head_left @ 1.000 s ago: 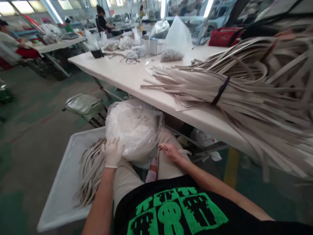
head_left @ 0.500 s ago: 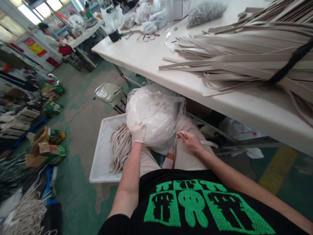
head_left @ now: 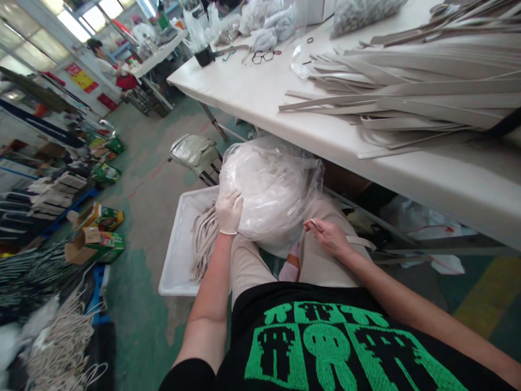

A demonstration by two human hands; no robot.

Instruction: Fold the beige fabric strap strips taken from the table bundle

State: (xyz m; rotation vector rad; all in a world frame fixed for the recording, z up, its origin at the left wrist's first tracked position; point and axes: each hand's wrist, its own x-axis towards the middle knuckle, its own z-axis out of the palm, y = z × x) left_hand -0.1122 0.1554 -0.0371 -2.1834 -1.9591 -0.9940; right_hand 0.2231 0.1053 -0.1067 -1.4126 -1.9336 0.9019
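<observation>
A big clear plastic bag [head_left: 268, 184] full of whitish material rests by my knees, under the long table's edge. My left hand [head_left: 229, 210], in a thin white glove, lies against the bag's left side, its fingers spread. Over my right thigh, my bare right hand [head_left: 328, 234] is closed on a narrow beige strap [head_left: 361, 242]; one end shows at the fingertips and another part sticks out behind the hand. Left of the bag stands a white plastic bin [head_left: 173, 260] holding a heap of beige straps [head_left: 202, 239].
The white table [head_left: 240, 87] carries a large bundle of beige straps [head_left: 431, 98], eyeglasses [head_left: 264, 56], a black cup [head_left: 204, 55] and bags of small parts. A padded stool [head_left: 193, 149] stands behind the bin. Open cartons [head_left: 95, 247] line the floor at left. Another person sits far back.
The whole view has shifted, so most things appear farther right. My left hand has slid slightly down along the bag's side. My right hand keeps its hold on the strap.
</observation>
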